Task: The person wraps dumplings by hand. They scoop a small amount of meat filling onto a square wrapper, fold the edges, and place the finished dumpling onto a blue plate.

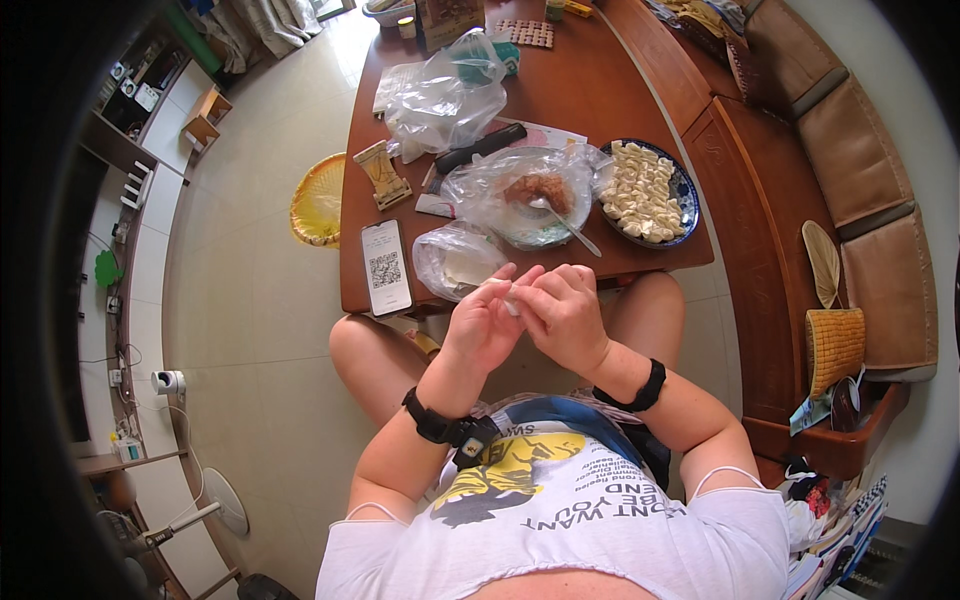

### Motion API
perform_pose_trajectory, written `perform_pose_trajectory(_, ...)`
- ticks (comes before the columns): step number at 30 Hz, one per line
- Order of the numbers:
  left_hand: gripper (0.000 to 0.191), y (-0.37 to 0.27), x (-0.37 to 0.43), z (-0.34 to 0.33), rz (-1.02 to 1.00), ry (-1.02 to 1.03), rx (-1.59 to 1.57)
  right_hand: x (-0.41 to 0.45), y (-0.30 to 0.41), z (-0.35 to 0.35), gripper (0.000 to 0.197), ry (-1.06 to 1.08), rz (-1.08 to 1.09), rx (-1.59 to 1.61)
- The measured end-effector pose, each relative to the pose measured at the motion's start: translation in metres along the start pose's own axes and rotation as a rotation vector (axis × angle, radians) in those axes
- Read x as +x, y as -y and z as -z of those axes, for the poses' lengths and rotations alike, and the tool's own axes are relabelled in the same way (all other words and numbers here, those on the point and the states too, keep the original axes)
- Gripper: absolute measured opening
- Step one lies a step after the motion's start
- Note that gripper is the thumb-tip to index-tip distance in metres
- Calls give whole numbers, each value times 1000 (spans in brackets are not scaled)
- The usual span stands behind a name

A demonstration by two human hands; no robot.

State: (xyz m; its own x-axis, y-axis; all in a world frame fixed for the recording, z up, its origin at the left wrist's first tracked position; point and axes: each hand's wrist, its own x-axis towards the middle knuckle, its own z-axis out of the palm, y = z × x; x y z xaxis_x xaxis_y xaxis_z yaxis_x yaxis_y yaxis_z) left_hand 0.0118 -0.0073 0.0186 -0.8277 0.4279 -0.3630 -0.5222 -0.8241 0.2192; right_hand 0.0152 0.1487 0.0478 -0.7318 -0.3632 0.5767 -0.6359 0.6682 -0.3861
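My left hand [484, 319] and my right hand [564, 313] meet above my lap, just off the table's near edge. Between their fingertips they pinch a small white dumpling [512, 304], mostly covered by the fingers. Just beyond my left hand lies a clear plastic bag [442, 255] with pale dough wrappers [469, 266] in it. Reddish-brown minced filling [546, 189] sits in a plastic-covered bowl [517, 234], and a metal spoon [570, 227] rests in it, handle towards me. To the right, a blue-patterned plate [691, 212] holds rows of folded dumplings [641, 191].
A smartphone [386, 268] showing a printed-style code and a small stand [382, 176] lie at the table's left. Behind the bowl are a black cylindrical object [481, 148] and a crumpled plastic bag [450, 105]. A yellow basket [319, 201] stands beside the wooden table [592, 97].
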Motion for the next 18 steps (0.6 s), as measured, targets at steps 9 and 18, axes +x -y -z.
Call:
perform_pose_trajectory(9, 53, 5, -1, -16, -114, -67, 81, -5, 6, 9, 21, 31, 208, 56)
perform_pose_trajectory(18, 73, -1, -2, -27, -403, 143, 289, -15, -9, 9, 25, 273, -785, 1057)
